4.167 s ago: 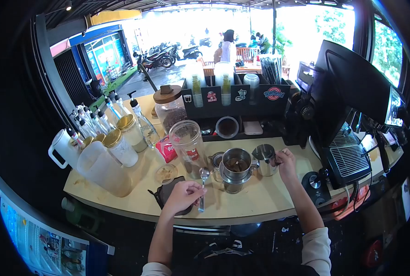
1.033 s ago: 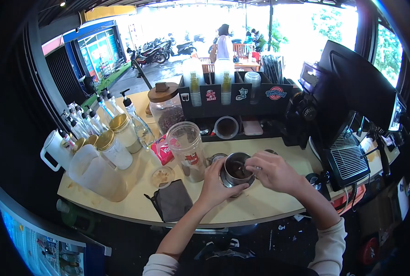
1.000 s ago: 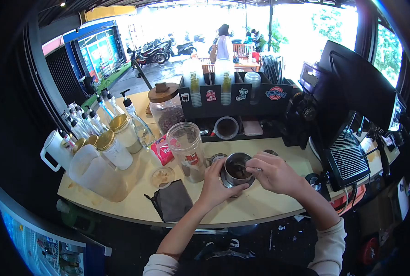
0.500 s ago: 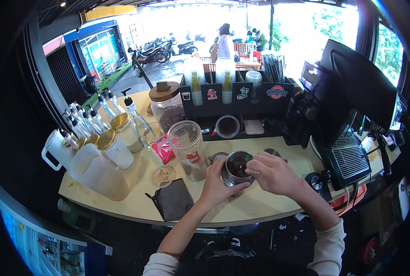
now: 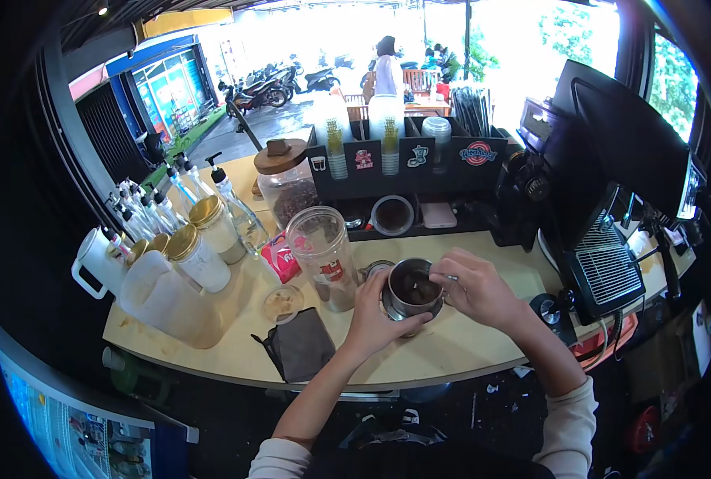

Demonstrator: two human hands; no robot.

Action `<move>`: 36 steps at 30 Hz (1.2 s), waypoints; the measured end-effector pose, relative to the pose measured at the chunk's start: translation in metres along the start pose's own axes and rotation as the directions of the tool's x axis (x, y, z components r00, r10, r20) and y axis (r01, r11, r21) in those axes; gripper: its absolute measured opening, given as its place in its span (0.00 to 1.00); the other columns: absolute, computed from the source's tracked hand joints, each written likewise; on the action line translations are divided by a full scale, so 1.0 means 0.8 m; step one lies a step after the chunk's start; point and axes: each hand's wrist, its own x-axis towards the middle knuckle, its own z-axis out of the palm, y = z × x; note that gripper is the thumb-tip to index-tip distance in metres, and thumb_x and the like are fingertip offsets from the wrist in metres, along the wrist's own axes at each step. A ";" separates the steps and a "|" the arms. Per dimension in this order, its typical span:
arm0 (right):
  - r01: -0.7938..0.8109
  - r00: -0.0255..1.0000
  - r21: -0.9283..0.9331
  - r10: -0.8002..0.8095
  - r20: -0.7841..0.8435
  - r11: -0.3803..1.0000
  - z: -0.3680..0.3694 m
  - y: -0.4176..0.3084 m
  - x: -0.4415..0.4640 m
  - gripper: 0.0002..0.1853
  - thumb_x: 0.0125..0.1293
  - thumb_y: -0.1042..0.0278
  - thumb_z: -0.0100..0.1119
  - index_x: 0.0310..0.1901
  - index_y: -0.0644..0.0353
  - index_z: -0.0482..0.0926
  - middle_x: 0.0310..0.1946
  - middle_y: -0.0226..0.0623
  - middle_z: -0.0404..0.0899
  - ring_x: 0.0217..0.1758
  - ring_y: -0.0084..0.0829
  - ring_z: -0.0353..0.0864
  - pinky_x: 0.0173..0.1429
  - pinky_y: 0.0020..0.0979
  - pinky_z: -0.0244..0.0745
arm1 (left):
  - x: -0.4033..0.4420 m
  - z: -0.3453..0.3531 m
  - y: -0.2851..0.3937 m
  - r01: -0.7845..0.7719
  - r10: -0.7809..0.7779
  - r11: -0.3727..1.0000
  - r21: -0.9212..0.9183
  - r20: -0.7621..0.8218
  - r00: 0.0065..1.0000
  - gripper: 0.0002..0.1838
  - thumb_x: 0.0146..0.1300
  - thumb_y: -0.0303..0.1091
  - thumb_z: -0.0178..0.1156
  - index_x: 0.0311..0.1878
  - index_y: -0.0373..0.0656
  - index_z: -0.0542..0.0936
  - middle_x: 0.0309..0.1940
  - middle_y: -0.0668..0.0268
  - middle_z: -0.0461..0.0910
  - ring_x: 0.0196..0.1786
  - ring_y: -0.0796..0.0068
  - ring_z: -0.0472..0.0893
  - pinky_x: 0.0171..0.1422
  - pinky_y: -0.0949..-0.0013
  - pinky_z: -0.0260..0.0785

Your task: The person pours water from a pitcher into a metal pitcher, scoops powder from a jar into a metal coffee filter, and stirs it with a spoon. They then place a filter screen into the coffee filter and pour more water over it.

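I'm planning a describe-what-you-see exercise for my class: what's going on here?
A person has both hands at a metal cup over a counter. The left hand is wrapped around the side of the cup, which has something dark inside. The right hand is at the rim, pinching what looks like a spoon, mostly hidden. A tall clear jar stands beside the left hand, and a dark cloth lies nearby.

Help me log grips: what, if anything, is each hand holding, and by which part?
The left hand holds the cup around its outside; the right hand holds the spoon by its handle.
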 end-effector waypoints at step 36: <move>-0.045 0.999 0.119 0.044 0.010 0.992 0.000 0.008 0.003 0.03 0.65 0.78 0.55 0.37 0.67 0.77 0.28 0.41 0.75 0.29 0.37 0.76 0.33 0.33 0.72 | 0.000 0.002 -0.004 -0.028 0.028 1.000 -0.010 -0.003 1.000 0.42 0.36 0.47 0.78 0.54 0.39 0.71 0.49 0.57 0.76 0.55 0.57 0.76 0.61 0.57 0.63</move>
